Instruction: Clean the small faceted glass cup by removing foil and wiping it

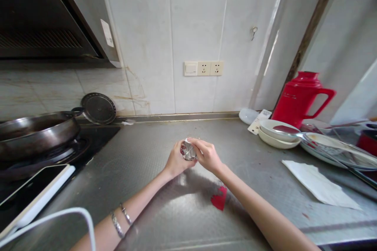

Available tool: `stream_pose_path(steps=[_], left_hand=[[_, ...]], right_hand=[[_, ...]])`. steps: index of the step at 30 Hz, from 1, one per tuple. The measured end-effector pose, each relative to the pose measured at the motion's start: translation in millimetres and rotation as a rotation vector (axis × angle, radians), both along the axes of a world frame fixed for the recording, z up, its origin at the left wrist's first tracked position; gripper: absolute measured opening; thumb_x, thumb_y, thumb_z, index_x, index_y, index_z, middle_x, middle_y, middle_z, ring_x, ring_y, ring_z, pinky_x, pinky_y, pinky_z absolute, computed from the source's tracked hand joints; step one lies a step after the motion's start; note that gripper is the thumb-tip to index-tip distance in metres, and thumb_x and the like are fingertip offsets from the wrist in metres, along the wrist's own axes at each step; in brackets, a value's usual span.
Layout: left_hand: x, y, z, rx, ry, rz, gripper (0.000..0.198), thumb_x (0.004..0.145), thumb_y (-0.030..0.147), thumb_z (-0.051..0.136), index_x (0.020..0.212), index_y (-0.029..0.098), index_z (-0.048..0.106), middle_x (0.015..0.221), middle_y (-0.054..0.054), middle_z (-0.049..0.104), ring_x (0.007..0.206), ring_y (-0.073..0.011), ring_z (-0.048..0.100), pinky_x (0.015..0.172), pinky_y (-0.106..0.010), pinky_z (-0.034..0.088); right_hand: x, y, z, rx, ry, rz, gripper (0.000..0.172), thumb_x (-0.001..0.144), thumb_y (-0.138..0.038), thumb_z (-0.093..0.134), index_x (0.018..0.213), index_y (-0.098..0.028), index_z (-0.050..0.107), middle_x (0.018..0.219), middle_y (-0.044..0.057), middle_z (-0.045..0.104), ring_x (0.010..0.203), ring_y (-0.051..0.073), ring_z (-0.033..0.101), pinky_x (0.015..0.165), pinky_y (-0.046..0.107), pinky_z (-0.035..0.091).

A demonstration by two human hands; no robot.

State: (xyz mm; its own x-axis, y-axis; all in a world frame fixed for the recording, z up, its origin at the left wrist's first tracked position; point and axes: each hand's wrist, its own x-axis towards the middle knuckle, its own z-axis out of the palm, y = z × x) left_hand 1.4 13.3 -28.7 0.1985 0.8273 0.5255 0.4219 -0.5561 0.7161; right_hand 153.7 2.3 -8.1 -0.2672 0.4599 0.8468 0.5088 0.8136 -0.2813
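Note:
Both of my hands meet above the middle of the steel counter [153, 172]. Between them is a small crumpled silver foil wrapper [188, 151]. My left hand [176, 160] cups it from the left with closed fingers. My right hand [206, 153] pinches its top and right side. A small red scrap [219, 198] lies on the counter just below my right forearm. Two bracelets circle my left wrist [121, 219].
A dark pan [35, 133] sits on the hob at left, a round lid [98, 108] leaning on the wall behind it. A phone with a white cable [35, 194] lies near the front left. At right stand a red jug [299, 98], stacked bowls [277, 133], plates and a white napkin [318, 182].

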Motion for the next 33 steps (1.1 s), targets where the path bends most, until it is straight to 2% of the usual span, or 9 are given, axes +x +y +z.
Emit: stream_pose_path(steps=[5, 9, 14, 17, 20, 22, 24, 28, 33], left_hand=[[0.5, 0.9, -0.5, 0.015, 0.018, 0.022, 0.055, 0.054, 0.019, 0.076, 0.104, 0.018, 0.054, 0.090, -0.002, 0.060, 0.081, -0.0179, 0.056, 0.070, -0.030, 0.047], [-1.1, 5.0, -3.9, 0.007, -0.011, 0.026, 0.054, 0.053, 0.021, 0.076, 0.102, 0.018, 0.054, 0.095, -0.003, 0.062, 0.088, -0.0206, 0.058, 0.079, -0.034, 0.048], [-4.2, 10.7, -6.9, -0.071, -0.073, -0.014, 0.054, 0.055, 0.025, 0.076, 0.104, 0.018, 0.054, 0.093, -0.003, 0.064, 0.086, -0.0207, 0.061, 0.078, -0.035, 0.048], [-3.7, 8.8, -4.5, -0.094, -0.069, -0.028, 0.054, 0.055, 0.023, 0.077, 0.104, 0.017, 0.055, 0.094, -0.004, 0.064, 0.085, -0.0192, 0.060, 0.077, -0.033, 0.048], [-2.5, 4.0, -1.2, -0.082, -0.051, -0.038, 0.059, 0.053, 0.022, 0.079, 0.107, 0.016, 0.055, 0.097, -0.005, 0.063, 0.087, -0.0201, 0.059, 0.077, -0.033, 0.048], [-2.2, 1.4, -0.5, -0.068, -0.047, -0.053, 0.062, 0.053, 0.024, 0.079, 0.109, 0.015, 0.054, 0.098, -0.006, 0.062, 0.087, -0.0205, 0.059, 0.076, -0.033, 0.049], [-2.3, 0.0, -0.9, -0.057, -0.048, -0.063, 0.064, 0.054, 0.026, 0.080, 0.111, 0.015, 0.053, 0.099, -0.007, 0.061, 0.085, -0.0200, 0.058, 0.074, -0.032, 0.049], [-2.9, 0.1, -1.0, -0.042, -0.067, -0.072, 0.062, 0.056, 0.027, 0.078, 0.111, 0.015, 0.053, 0.099, -0.007, 0.061, 0.085, -0.0194, 0.057, 0.072, -0.031, 0.049], [-2.3, 2.4, 1.2, -0.022, -0.083, -0.050, 0.058, 0.056, 0.024, 0.078, 0.108, 0.015, 0.055, 0.097, -0.007, 0.061, 0.084, -0.0189, 0.057, 0.073, -0.031, 0.049]], right_hand=[[-0.7, -1.9, 0.6, 0.089, -0.081, 0.041, 0.033, 0.091, -0.011, 0.042, 0.117, -0.020, 0.060, 0.111, 0.011, 0.069, 0.106, 0.021, 0.065, 0.089, 0.036, 0.056], [-5.0, -6.7, 1.1, 0.147, -0.129, 0.100, 0.034, 0.090, -0.008, 0.041, 0.117, -0.019, 0.059, 0.105, 0.012, 0.071, 0.105, 0.021, 0.065, 0.089, 0.036, 0.055], [-10.7, -14.5, 5.0, 0.066, -0.092, 0.175, 0.030, 0.089, -0.012, 0.041, 0.106, -0.021, 0.063, 0.095, 0.008, 0.073, 0.093, 0.018, 0.068, 0.080, 0.030, 0.056], [-7.6, -11.1, 9.3, -0.032, 0.085, 0.051, 0.023, 0.090, -0.019, 0.045, 0.094, -0.021, 0.067, 0.083, 0.005, 0.074, 0.072, 0.016, 0.070, 0.066, 0.024, 0.055], [-0.6, -1.5, 13.0, -0.107, 0.236, -0.126, 0.023, 0.091, -0.026, 0.047, 0.088, -0.019, 0.069, 0.077, 0.005, 0.073, 0.065, 0.017, 0.068, 0.060, 0.023, 0.053], [2.7, 4.2, 13.5, -0.136, 0.253, -0.172, 0.024, 0.091, -0.029, 0.047, 0.086, -0.019, 0.069, 0.076, 0.005, 0.073, 0.064, 0.017, 0.068, 0.059, 0.023, 0.052], [3.2, 7.1, 12.2, -0.165, 0.218, -0.149, 0.024, 0.090, -0.028, 0.048, 0.086, -0.019, 0.069, 0.074, 0.004, 0.073, 0.063, 0.017, 0.068, 0.059, 0.023, 0.051], [-1.1, 5.2, 6.3, -0.211, 0.177, -0.073, 0.023, 0.091, -0.024, 0.047, 0.089, -0.020, 0.069, 0.078, 0.003, 0.074, 0.067, 0.017, 0.069, 0.062, 0.023, 0.052], [-4.0, -0.5, 1.6, -0.110, 0.150, -0.024, 0.023, 0.091, -0.019, 0.047, 0.101, -0.022, 0.067, 0.099, 0.005, 0.074, 0.089, 0.020, 0.071, 0.078, 0.028, 0.055]])
